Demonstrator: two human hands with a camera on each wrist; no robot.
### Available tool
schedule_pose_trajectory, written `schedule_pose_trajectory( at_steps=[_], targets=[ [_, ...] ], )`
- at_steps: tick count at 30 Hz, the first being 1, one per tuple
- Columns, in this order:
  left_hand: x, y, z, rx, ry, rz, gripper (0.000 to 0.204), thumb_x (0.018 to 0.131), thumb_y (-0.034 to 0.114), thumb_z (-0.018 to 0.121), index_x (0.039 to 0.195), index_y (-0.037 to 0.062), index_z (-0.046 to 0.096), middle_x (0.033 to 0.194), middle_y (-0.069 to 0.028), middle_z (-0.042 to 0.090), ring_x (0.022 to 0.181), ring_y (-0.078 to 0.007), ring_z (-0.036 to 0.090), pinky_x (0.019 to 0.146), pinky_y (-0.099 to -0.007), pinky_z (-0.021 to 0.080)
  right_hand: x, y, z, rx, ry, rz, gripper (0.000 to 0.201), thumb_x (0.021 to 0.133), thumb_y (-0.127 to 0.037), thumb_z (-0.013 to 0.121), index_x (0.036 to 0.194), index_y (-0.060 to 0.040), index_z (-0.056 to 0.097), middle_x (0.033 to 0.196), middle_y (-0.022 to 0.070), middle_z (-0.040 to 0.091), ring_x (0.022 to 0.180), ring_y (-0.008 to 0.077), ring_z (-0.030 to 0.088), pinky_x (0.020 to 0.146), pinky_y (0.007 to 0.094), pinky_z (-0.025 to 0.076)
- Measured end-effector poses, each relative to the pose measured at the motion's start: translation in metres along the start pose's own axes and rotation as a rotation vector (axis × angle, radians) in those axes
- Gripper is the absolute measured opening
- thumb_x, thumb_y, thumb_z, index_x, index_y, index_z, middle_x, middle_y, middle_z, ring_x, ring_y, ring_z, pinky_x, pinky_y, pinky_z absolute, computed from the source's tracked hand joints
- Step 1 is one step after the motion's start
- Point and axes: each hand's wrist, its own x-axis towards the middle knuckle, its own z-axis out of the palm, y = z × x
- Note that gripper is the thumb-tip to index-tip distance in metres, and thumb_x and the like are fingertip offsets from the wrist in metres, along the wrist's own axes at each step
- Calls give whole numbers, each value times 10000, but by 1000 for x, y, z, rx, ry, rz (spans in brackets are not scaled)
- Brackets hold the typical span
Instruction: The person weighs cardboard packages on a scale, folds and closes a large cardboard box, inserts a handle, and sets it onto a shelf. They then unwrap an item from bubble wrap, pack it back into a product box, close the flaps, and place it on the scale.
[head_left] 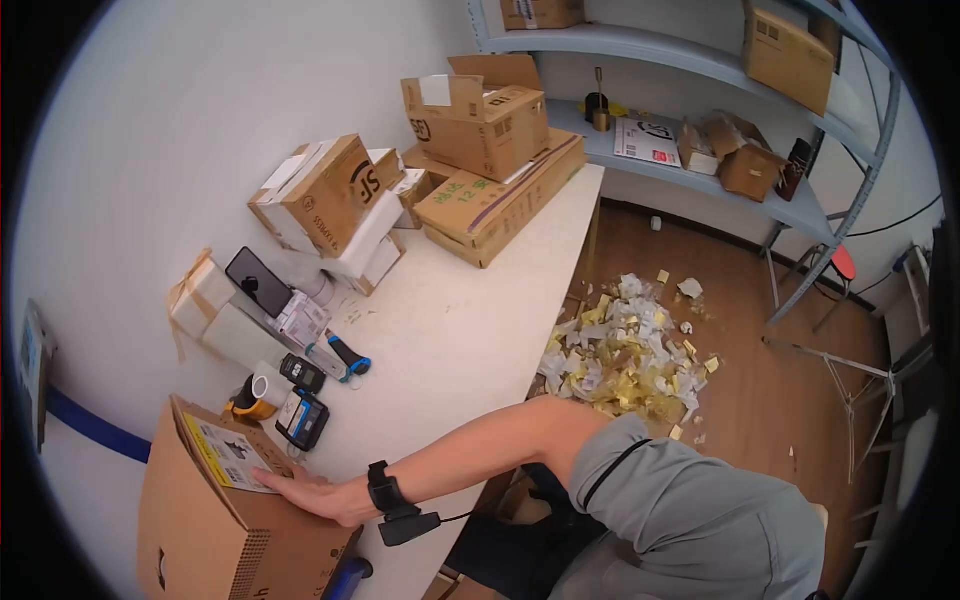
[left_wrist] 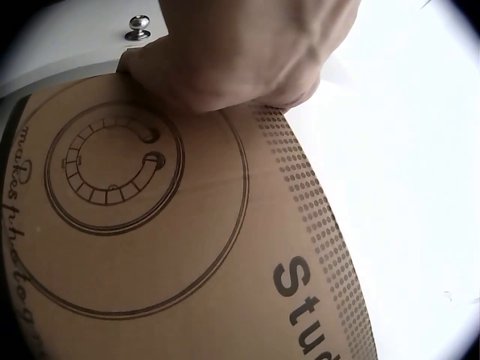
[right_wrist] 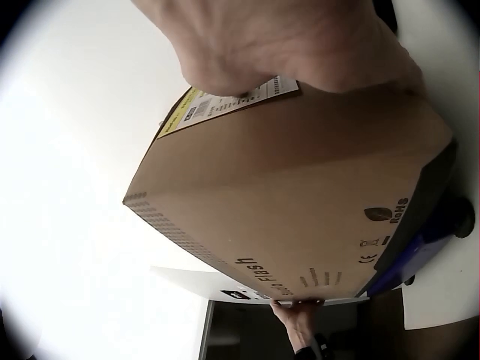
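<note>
A large brown cardboard box [head_left: 290, 545] with a yellow-edged printed label [head_left: 222, 450] stands at the table's near left end. My right hand [head_left: 310, 495] lies along the label side, fingers extended against it. Seen from the right wrist, the same box [right_wrist: 285, 195] spans between both hands, with my left hand [right_wrist: 298, 321] at its far edge. In the left wrist view my left hand [left_wrist: 247, 60] bears on the edge of the box [left_wrist: 210, 270] beside a printed ring drawing; its fingertips are hidden there. The head view does not show this hand.
A blue object [right_wrist: 416, 255] lies right beside the box. On the white table [head_left: 460, 320] stand a black handheld device [head_left: 302, 420], a blue-black cutter [head_left: 350, 355], a phone [head_left: 258, 282] and stacked cartons [head_left: 480, 130]. Crumpled packing scraps [head_left: 640, 350] cover part of the floor.
</note>
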Motion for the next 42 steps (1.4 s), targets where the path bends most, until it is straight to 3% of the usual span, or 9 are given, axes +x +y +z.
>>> schedule_pose_trajectory(
  at_steps=[7, 13, 15, 18, 25, 27, 32, 34, 42],
  targets=[
    [6, -17, 57, 32, -105, 127, 612, 1075, 430, 499, 1536, 30, 467, 1565, -200, 491, 1429, -375, 475, 1178, -482, 386, -54, -4, 2, -92, 138, 42, 1179, 875, -920, 385, 1689, -109, 124, 1640, 216, 377, 1519, 342, 373, 1227, 426, 326],
    [-12, -36, 121, 53, -183, 232, 623, 1074, 472, 486, 1519, 37, 472, 1554, -179, 499, 1398, -345, 500, 1158, -468, 403, -161, -33, -58, 426, 3, -79, 733, 1055, -690, 442, 1446, -90, 599, 1379, 55, 664, 1134, 116, 639, 953, 291, 537],
    [-20, -42, 149, 48, -214, 271, 627, 1074, 486, 481, 1514, 39, 474, 1550, -172, 502, 1387, -335, 508, 1152, -463, 409, -196, -21, -92, 440, 58, -102, 796, 1018, -748, 460, 1514, -131, 546, 1447, 72, 625, 1253, 160, 616, 1000, 320, 537],
    [-38, -46, 193, 42, -249, 334, 635, 1073, 507, 474, 1506, 43, 477, 1545, -161, 506, 1372, -320, 521, 1142, -456, 417, -263, -9, -144, 467, 20, -211, 876, 1015, -739, 474, 1649, -150, 334, 1670, 93, 380, 1505, 249, 418, 1174, 503, 434],
    [-77, -43, 316, 13, -333, 504, 654, 1072, 556, 459, 1486, 51, 483, 1532, -137, 515, 1335, -285, 550, 1119, -439, 437, -384, 20, -170, 412, 184, -419, 840, 1030, -657, 500, 1655, -136, 291, 1664, 97, 391, 1506, 264, 416, 1209, 511, 389],
    [-65, -43, 367, -249, -565, 153, 508, 1108, 423, 454, 1421, 25, 499, 1383, -125, 599, 1213, -250, 616, 1045, -381, 507, -380, 31, -173, 428, 238, -492, 846, 1013, -649, 528, 1647, -134, 306, 1654, 98, 404, 1499, 265, 425, 1207, 510, 395],
    [-155, -22, 534, -129, -476, 505, 470, 1099, 421, 461, 1343, 34, 571, 1266, -100, 637, 1147, -187, 637, 977, -345, 549, -397, 68, -201, 354, 326, -704, 863, 970, -628, 598, 1626, -129, 342, 1630, 101, 436, 1480, 268, 450, 1202, 508, 409],
    [-159, -10, 585, -531, -1120, -2, 465, 1093, 415, 471, 1328, 31, 589, 1244, -104, 668, 1085, -169, 676, 919, -324, 580, -408, 74, -222, 305, 353, -803, 870, 953, -620, 626, 1618, -127, 357, 1620, 102, 448, 1472, 269, 459, 1201, 507, 415],
    [-296, 26, 727, -549, -1186, -222, 570, 1057, 525, 443, 1271, 27, 621, 1115, -89, 718, 948, -192, 733, 767, -298, 605, -479, 56, -301, 276, 485, -1145, 901, 884, -586, 737, 1584, -120, 415, 1581, 106, 500, 1442, 274, 498, 1194, 503, 437]
  ],
)
